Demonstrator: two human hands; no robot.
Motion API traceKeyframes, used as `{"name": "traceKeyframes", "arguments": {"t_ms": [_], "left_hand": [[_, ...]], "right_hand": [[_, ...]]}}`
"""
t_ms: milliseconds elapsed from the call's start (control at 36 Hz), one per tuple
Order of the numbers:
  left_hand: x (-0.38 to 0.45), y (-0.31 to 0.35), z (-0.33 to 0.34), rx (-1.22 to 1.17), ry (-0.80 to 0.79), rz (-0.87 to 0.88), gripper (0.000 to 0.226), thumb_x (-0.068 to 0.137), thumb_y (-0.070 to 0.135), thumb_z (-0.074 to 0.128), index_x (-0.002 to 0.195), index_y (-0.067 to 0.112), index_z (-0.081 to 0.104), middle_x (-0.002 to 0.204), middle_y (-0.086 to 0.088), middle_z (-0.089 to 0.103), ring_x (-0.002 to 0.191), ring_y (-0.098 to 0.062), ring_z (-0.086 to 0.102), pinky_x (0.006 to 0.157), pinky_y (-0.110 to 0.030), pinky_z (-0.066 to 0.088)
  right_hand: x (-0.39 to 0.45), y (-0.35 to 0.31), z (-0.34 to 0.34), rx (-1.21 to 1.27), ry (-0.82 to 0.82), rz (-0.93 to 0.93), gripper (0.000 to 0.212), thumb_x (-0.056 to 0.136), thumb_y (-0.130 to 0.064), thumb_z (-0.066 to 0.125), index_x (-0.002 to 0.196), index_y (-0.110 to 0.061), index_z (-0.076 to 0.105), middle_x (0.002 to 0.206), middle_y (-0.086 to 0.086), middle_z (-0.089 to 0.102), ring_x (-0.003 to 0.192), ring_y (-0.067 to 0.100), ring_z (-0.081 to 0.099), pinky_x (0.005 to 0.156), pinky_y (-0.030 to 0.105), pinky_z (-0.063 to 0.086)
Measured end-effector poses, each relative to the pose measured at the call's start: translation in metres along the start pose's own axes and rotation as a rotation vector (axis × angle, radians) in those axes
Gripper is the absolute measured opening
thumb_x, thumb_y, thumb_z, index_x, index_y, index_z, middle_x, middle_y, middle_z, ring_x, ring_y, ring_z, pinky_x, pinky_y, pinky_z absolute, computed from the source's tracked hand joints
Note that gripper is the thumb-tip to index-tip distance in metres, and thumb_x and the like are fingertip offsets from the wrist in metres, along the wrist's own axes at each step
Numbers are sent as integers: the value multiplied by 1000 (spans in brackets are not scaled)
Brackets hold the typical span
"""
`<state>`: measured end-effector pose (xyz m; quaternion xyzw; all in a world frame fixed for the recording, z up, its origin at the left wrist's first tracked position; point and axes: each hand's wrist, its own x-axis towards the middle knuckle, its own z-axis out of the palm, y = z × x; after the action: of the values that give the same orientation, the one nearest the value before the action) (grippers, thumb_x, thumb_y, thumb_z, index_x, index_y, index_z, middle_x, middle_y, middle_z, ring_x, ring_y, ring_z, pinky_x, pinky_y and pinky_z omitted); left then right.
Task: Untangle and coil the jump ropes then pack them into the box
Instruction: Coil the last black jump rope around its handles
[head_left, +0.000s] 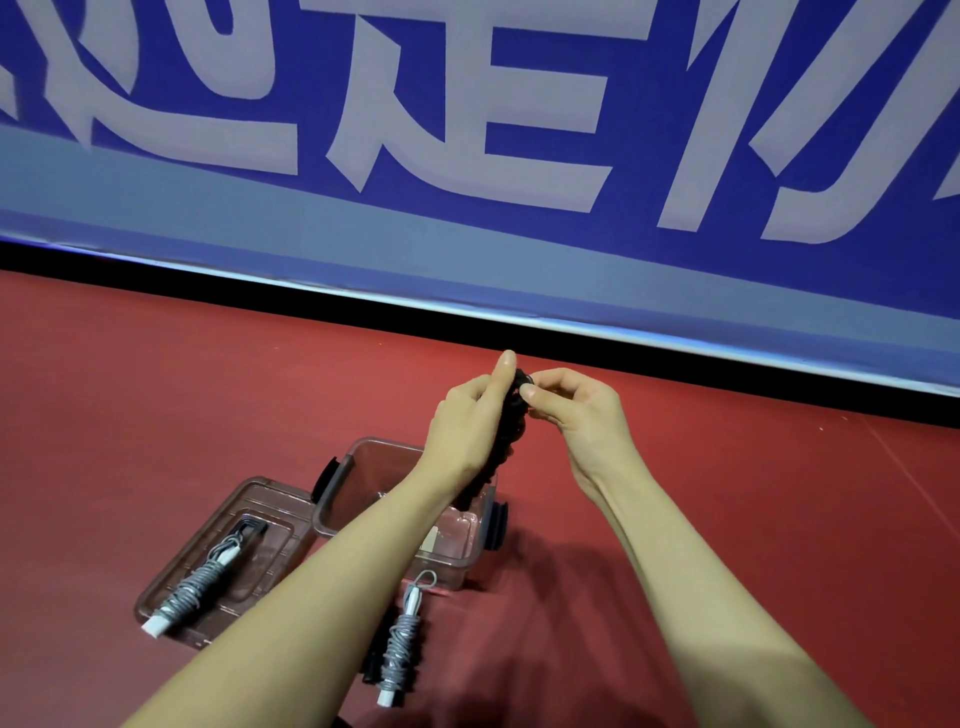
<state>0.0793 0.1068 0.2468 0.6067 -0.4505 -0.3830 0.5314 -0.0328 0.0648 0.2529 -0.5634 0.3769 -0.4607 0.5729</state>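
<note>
Black coiled jump rope held upright above clear open box, grey coiled rope on lid, another grey coiled rope on floor beside box

Most of the black coiled jump rope is hidden between the two hands — the left hand covers its near side, and its lower end vanishes behind the left forearm. That forearm also blocks the middle of the clear plastic storage box. At 6 o'clock, a dark bundle beside the grey wound rope with white handles is too obscured to identify. Both arms are cut by the bottom edge.
</note>
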Motion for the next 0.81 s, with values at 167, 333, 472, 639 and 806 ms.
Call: {"name": "traceKeyframes", "arguments": {"t_ms": [167,333,472,639,806], "left_hand": [[0,6,0,-222,-66,-121,51,78,59,51,81,10,67,61,-10,57,52,-25,52,56,-35,46],[3,7,-5,-252,-169,-197,45,85,52,43,73,12,62,66,-19,58,52,-26,51,56,-32,41],[1,7,-4,-229,-183,-188,39,82,49,45,68,14,55,59,-8,49,49,-21,43,51,-29,36],[-1,6,-1,-200,-172,-140,30,76,47,51,74,18,52,59,-5,44,46,-18,35,48,-28,27],[1,5,0,-235,-160,-148,26,78,42,59,79,18,50,61,-9,50,50,-19,36,50,-29,27]], "right_hand": [[0,-3,-1,11,6,9,17,80,6,64,73,-10,67,74,5,66,81,22,60,92,40,48],[-2,-4,1,9,-13,31,14,83,6,61,77,-6,65,76,7,65,78,20,62,87,35,51],[0,-4,0,-64,-7,20,17,82,6,62,74,-8,65,71,2,63,67,8,58,68,18,48],[1,-3,-2,-125,35,37,16,80,6,65,72,-7,63,70,4,61,68,11,55,62,16,45],[0,-5,-2,-149,87,25,11,78,6,66,73,-4,61,72,7,58,68,13,52,63,22,43]]}}
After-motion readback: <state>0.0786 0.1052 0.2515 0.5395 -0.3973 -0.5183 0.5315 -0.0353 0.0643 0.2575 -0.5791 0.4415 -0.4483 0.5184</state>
